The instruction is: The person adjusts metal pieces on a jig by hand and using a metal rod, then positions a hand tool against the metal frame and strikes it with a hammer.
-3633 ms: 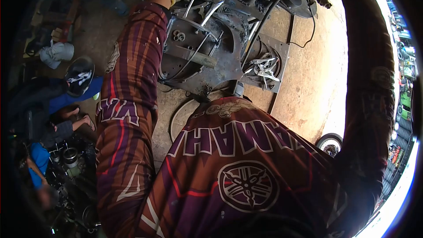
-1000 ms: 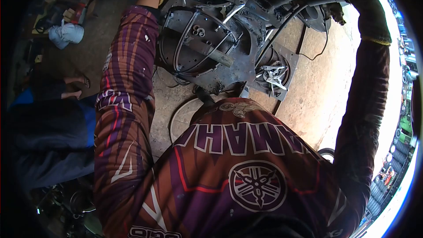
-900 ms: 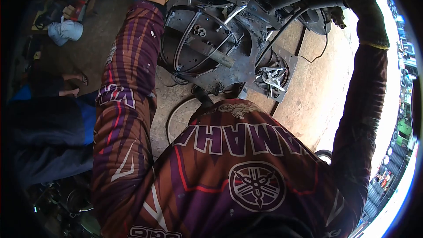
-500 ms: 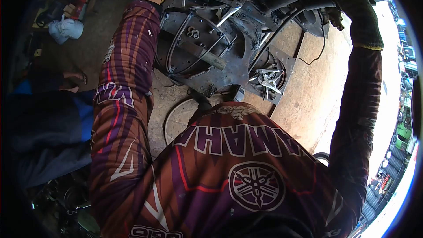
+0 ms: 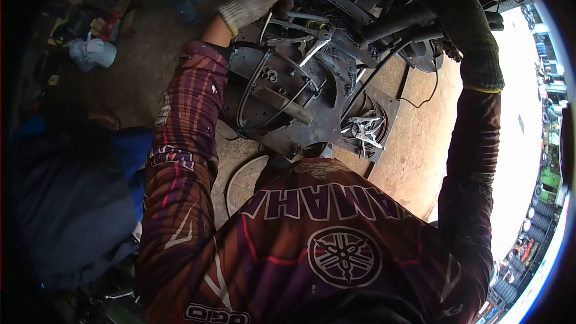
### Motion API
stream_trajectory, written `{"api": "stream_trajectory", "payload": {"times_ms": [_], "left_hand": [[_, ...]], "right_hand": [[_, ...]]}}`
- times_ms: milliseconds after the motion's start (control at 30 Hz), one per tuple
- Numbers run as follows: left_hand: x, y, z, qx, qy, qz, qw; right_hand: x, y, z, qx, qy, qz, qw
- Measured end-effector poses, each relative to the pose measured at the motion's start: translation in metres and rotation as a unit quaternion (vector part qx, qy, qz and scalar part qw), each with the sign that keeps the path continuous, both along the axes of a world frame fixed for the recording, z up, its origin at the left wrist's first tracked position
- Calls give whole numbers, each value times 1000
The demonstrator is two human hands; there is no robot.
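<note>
My left hand (image 5: 255,1), in a pale knitted glove, is at the top, over the near-left edge of a dark metal assembly; its fingers are blurred. My right hand (image 5: 459,18), in a dark glove with a yellow hem, is at the upper right beside thick dark tubes (image 5: 402,26). Its fingertips are lost in shadow near a dark bar. Between and below the hands lies a dark metal plate (image 5: 324,123) with curved rods (image 5: 245,93), small rings (image 5: 270,75), a flat bar (image 5: 291,108) and a silver clamp tool (image 5: 315,51).
More silver clamps (image 5: 366,129) lie on a square plate (image 5: 390,111) at the right. A thin cable (image 5: 420,106) loops over the floor. Another person (image 5: 72,192) in dark clothing is at the left. A pale grey object (image 5: 93,53) sits at the upper left.
My left hand has moved right and slightly down over the assembly. My right hand has come lower and left, so more of its glove shows. The person at the left has shifted.
</note>
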State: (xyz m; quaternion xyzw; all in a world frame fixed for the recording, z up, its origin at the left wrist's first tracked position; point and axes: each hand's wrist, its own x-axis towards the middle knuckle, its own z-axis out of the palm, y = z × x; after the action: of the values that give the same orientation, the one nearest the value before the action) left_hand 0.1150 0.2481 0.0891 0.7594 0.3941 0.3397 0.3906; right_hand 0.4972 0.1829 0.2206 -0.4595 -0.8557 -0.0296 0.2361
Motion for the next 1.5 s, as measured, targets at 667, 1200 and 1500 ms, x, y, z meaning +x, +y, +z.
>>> {"api": "stream_trajectory", "payload": {"times_ms": [667,1200,1500], "left_hand": [[21,37,-37,-248,-48,-113,961],[14,20,16,-249,99,-50,962],[17,38,-13,-128,149,-53,979]], "right_hand": [[-27,60,27,-136,22,-31,990],[-45,79,17,14,-251,-69,965],[-47,87,20,33,-304,-73,949]]}}
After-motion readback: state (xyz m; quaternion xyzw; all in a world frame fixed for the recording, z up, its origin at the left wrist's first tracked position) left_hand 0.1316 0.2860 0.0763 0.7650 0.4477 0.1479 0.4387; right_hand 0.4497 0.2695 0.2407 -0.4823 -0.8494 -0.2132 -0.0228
